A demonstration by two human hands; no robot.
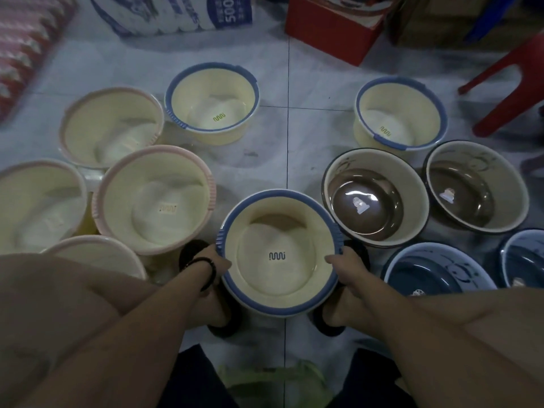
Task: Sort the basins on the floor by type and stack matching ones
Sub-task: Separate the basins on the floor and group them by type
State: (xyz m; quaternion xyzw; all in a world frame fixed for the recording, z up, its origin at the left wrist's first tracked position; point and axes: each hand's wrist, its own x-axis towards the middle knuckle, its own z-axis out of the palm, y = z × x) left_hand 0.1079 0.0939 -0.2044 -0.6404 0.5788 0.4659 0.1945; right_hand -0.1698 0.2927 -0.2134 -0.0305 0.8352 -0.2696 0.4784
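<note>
A cream basin with a blue rim is in front of me, over my feet. My left hand grips its left rim and my right hand grips its right rim. Two matching blue-rimmed basins stand farther back, one in the middle and one on the right. Several cream basins with pink rims cluster on the left. Two brown enamel basins sit on the right, with two dark blue enamel basins nearer me.
A white tiled floor shows between the basins. At the back stand a large printed white bag, a red box and a red plastic stool. A pink patterned pack lies at the far left.
</note>
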